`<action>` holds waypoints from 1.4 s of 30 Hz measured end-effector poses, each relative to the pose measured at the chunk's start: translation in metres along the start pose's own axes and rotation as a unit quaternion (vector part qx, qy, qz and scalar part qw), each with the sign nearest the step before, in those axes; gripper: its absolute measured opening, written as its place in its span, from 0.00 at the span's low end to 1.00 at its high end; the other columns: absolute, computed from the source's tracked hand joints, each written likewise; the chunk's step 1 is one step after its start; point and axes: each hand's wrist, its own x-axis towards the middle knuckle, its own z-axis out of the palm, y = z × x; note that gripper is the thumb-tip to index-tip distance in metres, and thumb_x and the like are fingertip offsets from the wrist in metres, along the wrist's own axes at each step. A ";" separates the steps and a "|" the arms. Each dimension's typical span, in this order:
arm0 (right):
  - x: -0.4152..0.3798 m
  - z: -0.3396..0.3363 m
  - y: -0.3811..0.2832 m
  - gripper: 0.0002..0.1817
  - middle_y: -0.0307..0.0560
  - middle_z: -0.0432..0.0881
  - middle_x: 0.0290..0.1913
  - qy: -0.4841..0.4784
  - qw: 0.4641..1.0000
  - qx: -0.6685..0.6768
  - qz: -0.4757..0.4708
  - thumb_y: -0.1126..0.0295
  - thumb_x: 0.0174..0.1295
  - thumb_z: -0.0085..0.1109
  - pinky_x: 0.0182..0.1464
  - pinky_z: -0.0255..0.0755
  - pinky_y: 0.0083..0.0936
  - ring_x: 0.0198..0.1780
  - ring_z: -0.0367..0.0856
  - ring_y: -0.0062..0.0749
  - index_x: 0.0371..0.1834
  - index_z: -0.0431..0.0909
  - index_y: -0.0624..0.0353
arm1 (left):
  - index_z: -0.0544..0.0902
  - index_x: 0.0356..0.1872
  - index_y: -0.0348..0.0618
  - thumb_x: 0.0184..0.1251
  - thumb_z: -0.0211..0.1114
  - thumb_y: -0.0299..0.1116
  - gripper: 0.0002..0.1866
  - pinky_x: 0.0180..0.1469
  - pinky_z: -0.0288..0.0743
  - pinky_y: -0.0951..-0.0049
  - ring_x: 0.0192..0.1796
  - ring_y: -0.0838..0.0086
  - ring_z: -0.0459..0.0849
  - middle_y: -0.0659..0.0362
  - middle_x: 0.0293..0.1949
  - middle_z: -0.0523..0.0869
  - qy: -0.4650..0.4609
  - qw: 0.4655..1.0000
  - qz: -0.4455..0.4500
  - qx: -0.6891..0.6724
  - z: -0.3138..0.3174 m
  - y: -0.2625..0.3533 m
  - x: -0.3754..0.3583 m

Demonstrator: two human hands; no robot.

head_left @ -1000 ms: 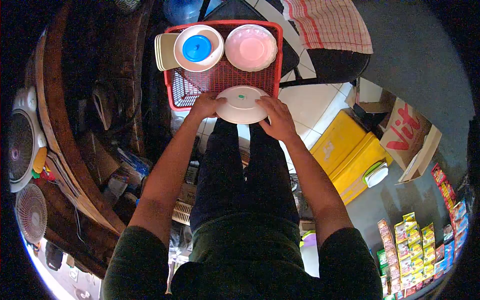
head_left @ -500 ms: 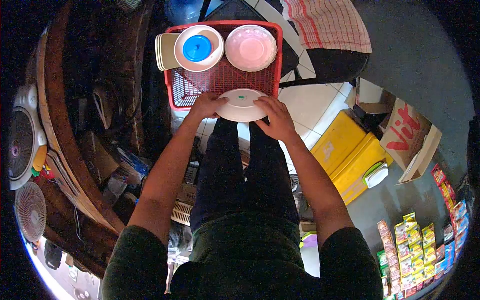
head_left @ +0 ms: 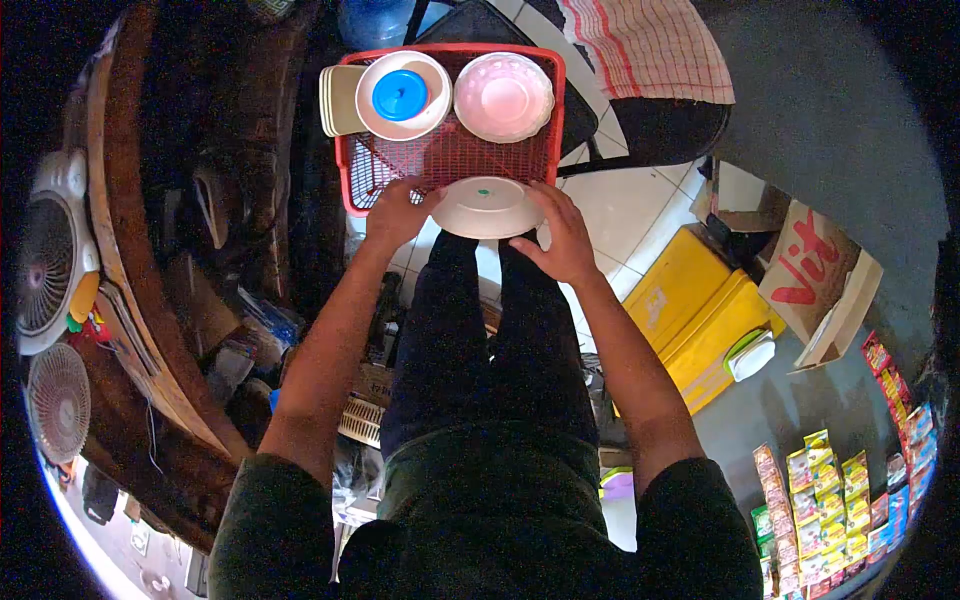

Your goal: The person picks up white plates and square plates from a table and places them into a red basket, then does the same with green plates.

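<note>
Together, the left hand [head_left: 402,212] and right hand [head_left: 562,236] grip opposite edges of the round white plate [head_left: 488,208], fingers partly open, by the red plastic basket [head_left: 447,166].

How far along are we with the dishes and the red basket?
Looks done: white bowl with blue lid, plus pink bowl, at the far end of the red basket.
In hand: white plate, between left hand and right hand.
Left: plate not set down; total unknown.

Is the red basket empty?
No, the red basket is partly filled: a pink bowl and a white bowl sit at its far end.
</note>
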 end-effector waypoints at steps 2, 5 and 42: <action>-0.002 -0.007 -0.002 0.37 0.55 0.69 0.68 0.020 1.000 0.001 -0.003 0.60 0.54 0.70 0.70 0.59 0.44 0.70 0.65 0.51 0.67 0.67 0.57 | 0.84 0.51 0.41 0.62 0.68 0.54 0.27 0.57 0.75 0.59 0.55 0.54 0.83 0.46 0.48 0.85 0.043 0.999 -0.008 -0.026 -0.020 0.021 -0.022; -0.004 -0.012 -0.002 0.36 0.55 0.71 0.67 0.057 0.998 0.023 -0.015 0.60 0.55 0.69 0.71 0.60 0.44 0.69 0.67 0.52 0.66 0.67 0.59 | 0.84 0.50 0.41 0.63 0.69 0.48 0.23 0.56 0.75 0.60 0.54 0.55 0.83 0.47 0.48 0.85 0.046 0.995 0.002 -0.089 -0.038 0.026 -0.043; -0.350 -0.139 -0.163 0.17 0.48 0.77 0.59 0.511 0.829 0.214 0.072 0.64 0.75 0.46 0.61 0.68 0.31 0.60 0.76 0.35 0.60 0.74 0.61 | 0.83 0.52 0.42 0.67 0.66 0.32 0.14 0.42 0.75 0.75 0.36 0.79 0.79 0.61 0.35 0.84 -0.177 0.870 0.450 -0.098 -0.035 0.275 -0.256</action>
